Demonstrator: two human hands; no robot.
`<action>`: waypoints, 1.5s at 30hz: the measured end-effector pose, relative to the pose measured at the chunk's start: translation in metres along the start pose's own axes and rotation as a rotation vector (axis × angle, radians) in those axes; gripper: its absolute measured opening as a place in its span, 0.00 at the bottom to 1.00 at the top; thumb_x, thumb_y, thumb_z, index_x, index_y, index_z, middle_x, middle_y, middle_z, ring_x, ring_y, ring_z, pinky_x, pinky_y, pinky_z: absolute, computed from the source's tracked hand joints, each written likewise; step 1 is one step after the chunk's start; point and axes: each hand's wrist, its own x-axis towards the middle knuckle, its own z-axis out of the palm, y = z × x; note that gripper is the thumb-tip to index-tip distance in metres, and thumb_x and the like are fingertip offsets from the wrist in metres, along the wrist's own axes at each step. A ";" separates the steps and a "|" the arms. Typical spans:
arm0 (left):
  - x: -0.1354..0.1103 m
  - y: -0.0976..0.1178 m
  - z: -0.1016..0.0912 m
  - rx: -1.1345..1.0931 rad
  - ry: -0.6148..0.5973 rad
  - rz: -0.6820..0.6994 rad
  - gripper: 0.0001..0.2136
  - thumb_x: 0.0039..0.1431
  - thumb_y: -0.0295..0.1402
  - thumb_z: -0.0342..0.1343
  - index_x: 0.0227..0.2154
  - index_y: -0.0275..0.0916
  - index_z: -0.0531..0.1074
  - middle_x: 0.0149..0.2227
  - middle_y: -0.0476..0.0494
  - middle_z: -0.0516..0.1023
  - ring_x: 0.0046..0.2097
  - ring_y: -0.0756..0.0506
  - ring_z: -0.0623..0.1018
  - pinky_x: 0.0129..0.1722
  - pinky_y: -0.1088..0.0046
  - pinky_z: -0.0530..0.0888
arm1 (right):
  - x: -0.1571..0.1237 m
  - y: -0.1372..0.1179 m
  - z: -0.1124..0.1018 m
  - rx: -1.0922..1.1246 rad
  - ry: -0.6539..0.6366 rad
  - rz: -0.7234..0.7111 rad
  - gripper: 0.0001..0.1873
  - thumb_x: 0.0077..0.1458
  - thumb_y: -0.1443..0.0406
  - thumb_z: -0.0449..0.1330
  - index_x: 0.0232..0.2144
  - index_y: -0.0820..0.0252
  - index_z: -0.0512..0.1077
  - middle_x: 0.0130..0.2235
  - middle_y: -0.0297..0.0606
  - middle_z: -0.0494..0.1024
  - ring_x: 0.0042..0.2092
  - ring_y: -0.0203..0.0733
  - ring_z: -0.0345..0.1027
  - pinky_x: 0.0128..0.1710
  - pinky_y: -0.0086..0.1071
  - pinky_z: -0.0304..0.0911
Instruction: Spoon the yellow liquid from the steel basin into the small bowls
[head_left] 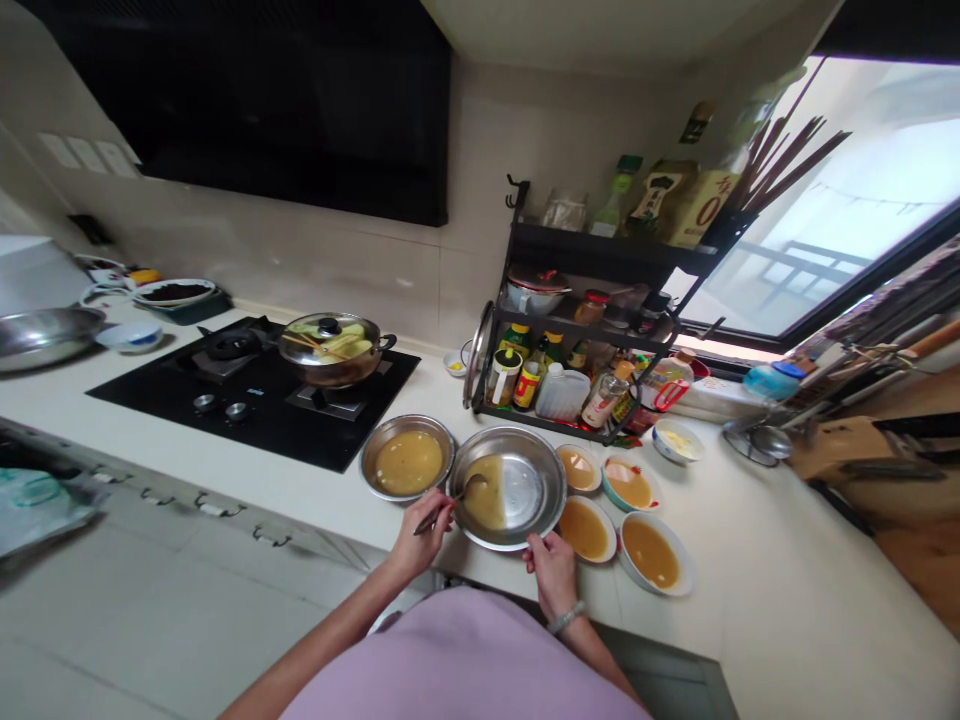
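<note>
My left hand [420, 532] is closed round the handle of a metal spoon [473, 483], whose bowl end dips into yellowish-brown liquid. That liquid [486, 505] lies pooled on the left side of a steel bowl [531, 488], which looks tilted, its right half bare. At the bowl's near right rim, my right hand [552, 572] grips the edge with its fingers closed. Just left stands a second steel bowl [368, 462] of similar liquid. Close by on the right are several smaller bowls of brownish liquid, among them a white bowl [684, 572] and a green-rimmed one [612, 490].
A lidded pan [337, 372] with chopsticks across it sits on the black gas hob [262, 425]. Behind the bowls stands a black rack [607, 250] full of bottles and jars. A patterned bowl [677, 442], ladles [757, 440] and a knife block [832, 445] are at the right.
</note>
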 end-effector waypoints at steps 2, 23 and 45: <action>0.001 -0.005 0.002 -0.074 0.067 -0.133 0.10 0.55 0.40 0.53 0.28 0.38 0.74 0.23 0.46 0.75 0.24 0.48 0.75 0.26 0.73 0.72 | 0.000 0.000 0.000 -0.004 0.003 0.000 0.10 0.37 0.59 0.59 0.15 0.59 0.66 0.13 0.30 0.66 0.16 0.32 0.56 0.15 0.25 0.51; 0.014 0.009 -0.033 -0.519 0.460 -0.416 0.12 0.41 0.37 0.63 0.25 0.34 0.72 0.27 0.44 0.77 0.25 0.48 0.75 0.31 0.68 0.75 | 0.001 -0.005 0.000 0.024 0.011 0.019 0.10 0.36 0.59 0.59 0.14 0.59 0.64 0.13 0.30 0.65 0.16 0.32 0.57 0.15 0.25 0.50; -0.004 0.006 -0.074 0.296 0.225 0.224 0.06 0.55 0.32 0.54 0.33 0.42 0.75 0.34 0.40 0.76 0.36 0.45 0.76 0.39 0.71 0.72 | -0.001 -0.005 0.001 -0.003 0.001 0.002 0.11 0.36 0.58 0.59 0.14 0.59 0.65 0.13 0.31 0.66 0.16 0.33 0.56 0.15 0.25 0.50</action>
